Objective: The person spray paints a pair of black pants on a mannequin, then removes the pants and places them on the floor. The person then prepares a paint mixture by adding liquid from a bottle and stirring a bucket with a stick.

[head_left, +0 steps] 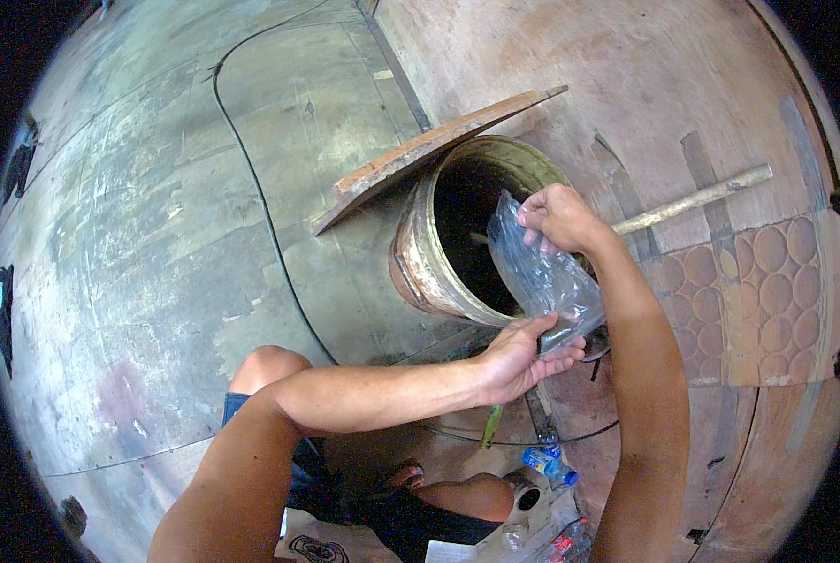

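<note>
Clear, crinkled plastic bag (pixel 533 267) is held in front of the dark mouth of a round, rust-stained off-white drum (pixel 412 258). Its upper edge is pinched between the right hand's (pixel 559 220) bent thumb and fingers; its lower end is cradled by the left hand (pixel 521 361), turned palm up with fingers half curled. The drum's near rim is passed just above the left thumb. On the far side, the rim is bordered by a slanting brown wooden board (pixel 439 141); on the right, a pale rod (pixel 711 197) is seen beyond the right wrist. Leftward, wide room is offered by grey-green flooring (pixel 157 235), crossed by a thin black cable (pixel 242 147).
</note>
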`<state>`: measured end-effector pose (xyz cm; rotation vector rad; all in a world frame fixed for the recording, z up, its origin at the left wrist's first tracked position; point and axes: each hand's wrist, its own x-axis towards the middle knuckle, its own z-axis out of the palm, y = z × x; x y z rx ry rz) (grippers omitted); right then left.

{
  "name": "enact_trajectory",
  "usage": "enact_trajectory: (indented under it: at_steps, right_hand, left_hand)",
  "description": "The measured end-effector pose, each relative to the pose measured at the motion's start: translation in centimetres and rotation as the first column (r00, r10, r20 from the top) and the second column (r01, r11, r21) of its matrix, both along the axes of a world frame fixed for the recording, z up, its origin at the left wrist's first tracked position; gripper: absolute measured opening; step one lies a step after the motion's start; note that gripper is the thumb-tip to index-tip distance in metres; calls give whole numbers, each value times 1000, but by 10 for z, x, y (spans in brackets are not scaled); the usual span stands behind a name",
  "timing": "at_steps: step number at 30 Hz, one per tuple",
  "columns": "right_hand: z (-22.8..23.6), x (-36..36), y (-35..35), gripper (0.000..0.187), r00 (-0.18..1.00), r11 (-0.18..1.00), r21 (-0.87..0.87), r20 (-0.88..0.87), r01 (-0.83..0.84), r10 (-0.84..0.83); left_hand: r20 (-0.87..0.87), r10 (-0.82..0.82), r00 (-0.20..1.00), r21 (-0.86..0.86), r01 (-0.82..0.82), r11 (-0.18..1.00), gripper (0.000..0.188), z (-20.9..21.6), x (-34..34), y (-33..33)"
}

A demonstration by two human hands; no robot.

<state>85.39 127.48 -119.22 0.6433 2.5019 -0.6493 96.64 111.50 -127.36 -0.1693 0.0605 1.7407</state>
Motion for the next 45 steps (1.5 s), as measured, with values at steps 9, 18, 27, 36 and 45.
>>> enact_trajectory:
  at_steps: [9, 18, 27, 36, 45]
  right_hand:
    - [1, -2, -7, 16, 997, 994, 89, -27, -70, 73]
    - [5, -4, -12, 14, 995, 989, 105, -2, -104, 104]
    - [7, 1, -10, 13, 997, 994, 96, -45, -57, 61]
    - [9, 9, -9, 17, 989, 987, 150, -126, -53, 72]
    - [13, 18, -11, 17, 997, 994, 105, -75, 10, -2]
  left_hand:
    - [-25, 4, 1000, -1, -4, 1000, 34, 3, -2, -2]
    - [-21, 13, 1000, -15, -14, 1000, 34, 6, -3, -4]
    - [-28, 14, 1000, 15, -13, 1000, 32, 7, 0, -5]
    - [-1, -3, 1000, 0, 3, 1000, 30, 10, 2, -8]
    - [-18, 3, 1000, 0, -3, 1000, 29, 11, 6, -10]
